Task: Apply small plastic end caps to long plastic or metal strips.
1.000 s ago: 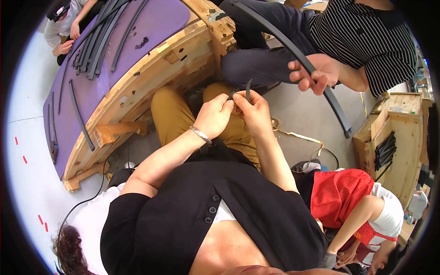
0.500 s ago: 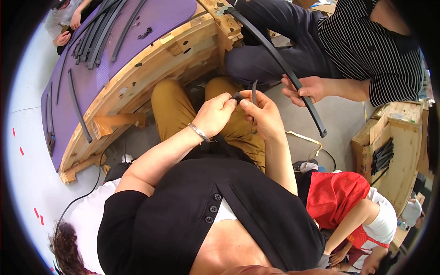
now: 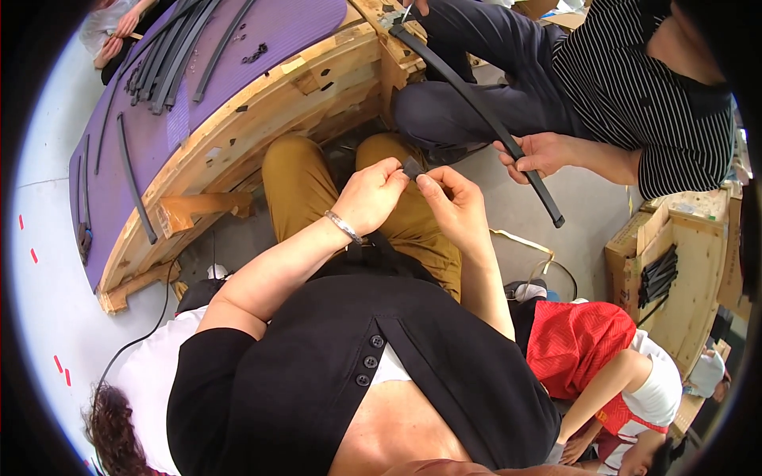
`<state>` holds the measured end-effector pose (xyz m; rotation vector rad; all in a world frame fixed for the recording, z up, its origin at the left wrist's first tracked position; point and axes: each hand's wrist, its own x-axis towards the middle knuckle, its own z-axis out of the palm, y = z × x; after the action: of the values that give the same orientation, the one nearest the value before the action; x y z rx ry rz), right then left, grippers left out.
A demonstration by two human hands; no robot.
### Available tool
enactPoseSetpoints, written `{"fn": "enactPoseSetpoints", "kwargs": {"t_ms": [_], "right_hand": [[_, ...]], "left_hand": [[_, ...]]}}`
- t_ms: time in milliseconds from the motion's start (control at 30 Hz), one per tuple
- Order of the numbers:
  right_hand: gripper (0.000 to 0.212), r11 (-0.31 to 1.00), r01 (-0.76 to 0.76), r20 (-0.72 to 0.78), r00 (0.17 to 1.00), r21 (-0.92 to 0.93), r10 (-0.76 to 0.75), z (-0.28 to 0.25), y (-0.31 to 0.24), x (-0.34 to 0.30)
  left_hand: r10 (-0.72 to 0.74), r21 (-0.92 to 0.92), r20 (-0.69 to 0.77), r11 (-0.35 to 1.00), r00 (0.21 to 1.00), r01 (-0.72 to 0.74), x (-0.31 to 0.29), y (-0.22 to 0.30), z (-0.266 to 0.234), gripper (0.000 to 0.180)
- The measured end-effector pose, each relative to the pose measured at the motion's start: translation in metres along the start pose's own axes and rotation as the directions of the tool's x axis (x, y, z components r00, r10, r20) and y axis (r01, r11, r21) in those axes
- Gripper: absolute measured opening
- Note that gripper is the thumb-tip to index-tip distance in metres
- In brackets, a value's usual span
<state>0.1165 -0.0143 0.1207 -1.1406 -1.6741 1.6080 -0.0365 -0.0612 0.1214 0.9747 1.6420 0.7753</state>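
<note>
small black piece (image 3: 412,168) sits between left hand (image 3: 371,194) and right hand (image 3: 456,208), left pinched closed on its left end, right half-curled at its right side, can't tell if gripping or just touching. piece partly covered, exact shape hard to make out; purple-topped table (image 3: 155,143) at far left, cut off at far edge.

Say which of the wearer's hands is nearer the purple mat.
Left. The left hand is to the right of the purple mat; the right hand is farther right, beyond the left.
</note>
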Motion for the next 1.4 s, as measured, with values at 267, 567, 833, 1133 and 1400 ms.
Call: {"fn": "enactPoseSetpoints", "kwargs": {"t_ms": [267, 567, 833, 1133, 1400], "right_hand": [[0.019, 0.998, -0.044, -0.053, 0.998, -0.034, 0.042, 0.004, 0.004, 0.006], [0.019, 0.996, -0.087, -0.075, 0.993, 0.015, 0.088, 0.008, 0.008, 0.006], [0.021, 0.987, -0.110, -0.077, 0.990, 0.120, 0.120, 0.014, 0.015, 0.009], [0.022, 0.973, -0.124, -0.109, 0.983, 0.195, 0.147, 0.019, 0.018, 0.009], [0.019, 0.967, -0.104, -0.133, 0.982, 0.231, 0.137, 0.026, 0.017, 0.007]], "left_hand": [[0.042, 0.030, -0.007, 0.999, 0.999, -0.042, 0.003, -0.006, 0.001, 0.024], [0.069, 0.054, -0.023, 0.996, 0.997, -0.067, 0.002, -0.005, 0.002, 0.025], [0.097, 0.102, -0.033, 0.990, 0.995, -0.093, 0.002, -0.004, 0.002, 0.024], [0.074, 0.052, -0.030, 0.996, 0.997, -0.072, 0.003, -0.008, 0.004, 0.024], [0.003, 0.042, -0.088, 0.999, 0.996, 0.001, 0.006, -0.008, 0.005, 0.026]]}}
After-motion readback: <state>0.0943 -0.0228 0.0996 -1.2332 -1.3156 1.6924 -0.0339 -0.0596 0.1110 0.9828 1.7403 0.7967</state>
